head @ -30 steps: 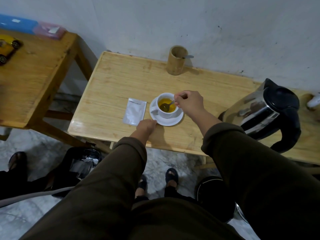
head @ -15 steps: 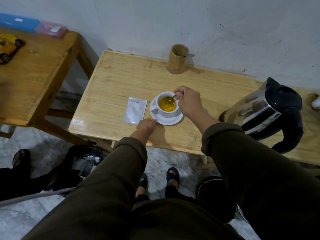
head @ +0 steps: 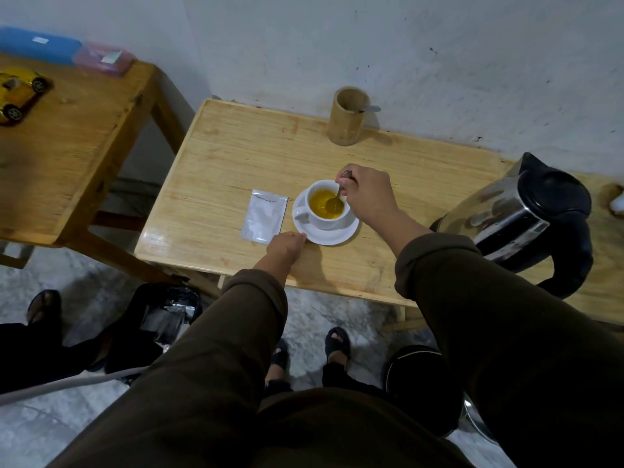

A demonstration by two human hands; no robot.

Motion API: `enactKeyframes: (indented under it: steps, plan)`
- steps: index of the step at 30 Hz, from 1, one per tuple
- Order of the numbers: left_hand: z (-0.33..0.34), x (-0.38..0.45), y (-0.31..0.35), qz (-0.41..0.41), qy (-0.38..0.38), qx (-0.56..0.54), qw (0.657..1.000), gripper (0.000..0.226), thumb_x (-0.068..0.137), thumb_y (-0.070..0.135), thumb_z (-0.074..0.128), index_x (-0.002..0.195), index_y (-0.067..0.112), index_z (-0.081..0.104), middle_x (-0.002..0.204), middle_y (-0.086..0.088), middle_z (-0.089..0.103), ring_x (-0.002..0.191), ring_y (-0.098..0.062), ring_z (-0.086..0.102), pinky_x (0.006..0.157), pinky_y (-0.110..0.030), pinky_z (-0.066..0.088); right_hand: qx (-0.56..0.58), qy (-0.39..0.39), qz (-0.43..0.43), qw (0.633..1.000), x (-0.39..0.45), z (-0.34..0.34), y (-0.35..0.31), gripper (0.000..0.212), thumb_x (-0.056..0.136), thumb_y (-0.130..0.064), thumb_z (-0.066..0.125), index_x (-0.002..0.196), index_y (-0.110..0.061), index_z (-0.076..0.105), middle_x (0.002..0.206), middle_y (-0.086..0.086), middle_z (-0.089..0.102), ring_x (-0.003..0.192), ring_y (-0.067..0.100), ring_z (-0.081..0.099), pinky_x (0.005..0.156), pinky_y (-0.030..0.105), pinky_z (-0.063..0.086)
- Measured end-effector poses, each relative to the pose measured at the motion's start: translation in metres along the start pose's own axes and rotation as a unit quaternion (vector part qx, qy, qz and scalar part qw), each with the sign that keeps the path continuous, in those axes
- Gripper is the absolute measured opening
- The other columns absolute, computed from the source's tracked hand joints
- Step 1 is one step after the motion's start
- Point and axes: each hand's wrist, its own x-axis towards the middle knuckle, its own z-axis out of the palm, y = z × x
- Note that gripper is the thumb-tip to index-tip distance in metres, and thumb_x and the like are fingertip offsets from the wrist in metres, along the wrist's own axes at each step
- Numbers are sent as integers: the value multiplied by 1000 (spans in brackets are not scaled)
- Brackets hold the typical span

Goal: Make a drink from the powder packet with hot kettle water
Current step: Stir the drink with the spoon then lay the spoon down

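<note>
While the wooden table (head: 236,157) carries everything, the steel kettle (head: 526,217) stands at its three o'clock edge, well apart from the saucer (head: 344,233) near the middle; the right hand (head: 369,194) sits at the two o'clock side of the white cup (head: 320,221), fingers pinched closed on the spoon (head: 336,202), whose bowl lies in the yellow drink; the left hand (head: 285,246) is curled at the saucer's seven o'clock rim, touching it; the silver packet (head: 264,216) lies flat at nine o'clock, just beside the saucer.
</note>
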Motion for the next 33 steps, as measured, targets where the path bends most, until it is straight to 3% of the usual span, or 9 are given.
enactKeyframes:
  steps: [5, 11, 14, 16, 21, 24, 26, 29, 33]
  plan:
    - [-2, -1, 0, -7, 23, -47, 999, 45, 105, 23, 21, 144, 6, 37, 151, -14, 39, 139, -30, 39, 115, -35, 31, 19, 24, -15, 999, -4, 2, 0, 23, 94, -13, 50, 100, -9, 72, 102, 8, 73, 99, 20, 63, 68, 8, 30]
    - [-3, -4, 2, 10, 25, -38, 999, 44, 105, 22, 22, 142, 6, 39, 150, -15, 41, 138, -29, 40, 114, -35, 32, 52, 14, -11, 999, -3, 5, -5, 20, 93, -13, 52, 93, -7, 70, 94, 10, 74, 94, 24, 68, 88, 31, 51]
    - [-2, -4, 2, 15, 6, 3, 1000, 46, 104, 25, 23, 139, 4, 44, 146, -16, 46, 135, -30, 43, 114, -36, 33, 12, 2, -10, 1000, 1, 4, -5, 19, 94, -14, 49, 93, -7, 67, 95, 9, 72, 91, 23, 64, 74, 26, 45]
    - [-1, -4, 2, -2, -3, -47, 999, 46, 103, 28, 29, 136, 4, 50, 143, -16, 50, 133, -31, 45, 115, -39, 34, -15, 9, -11, 1000, 2, 5, -3, 20, 95, -14, 48, 95, -8, 66, 96, 9, 70, 88, 21, 58, 70, 24, 38]
    - [-1, -4, 1, -13, 3, -96, 995, 46, 103, 30, 31, 136, 4, 50, 143, -16, 49, 134, -31, 44, 115, -39, 35, 6, 35, -6, 999, 1, 4, -2, 23, 94, -11, 48, 98, -8, 71, 102, 9, 72, 99, 23, 62, 80, 23, 42]
    - [1, -4, -1, -22, 2, -197, 980, 41, 98, 27, 45, 129, 2, 57, 137, -18, 57, 128, -32, 53, 110, -39, 43, 50, 40, -1, 998, -2, 5, -5, 22, 94, -9, 50, 97, -6, 71, 99, 10, 73, 97, 24, 65, 82, 23, 45]
    - [-1, -8, 1, -23, 3, -208, 978, 42, 99, 28, 41, 131, 3, 55, 139, -16, 55, 130, -32, 50, 111, -40, 41, 54, 31, 1, 998, -3, 7, -8, 20, 93, -10, 51, 95, -6, 71, 96, 10, 74, 95, 23, 67, 80, 21, 44]
    - [-2, -8, 1, -24, 13, -210, 977, 44, 101, 29, 38, 134, 5, 52, 141, -15, 52, 132, -32, 47, 113, -40, 38, 52, 12, -1, 999, -1, 9, -10, 18, 93, -10, 50, 93, -5, 67, 92, 12, 73, 93, 25, 67, 86, 31, 50]
    - [-1, -4, -3, -27, 4, -258, 966, 40, 96, 25, 48, 127, 2, 58, 134, -18, 59, 127, -32, 54, 106, -37, 44, -6, 10, -12, 1000, 5, 10, -9, 18, 94, -9, 46, 93, -5, 64, 98, 12, 68, 91, 24, 61, 74, 26, 42]
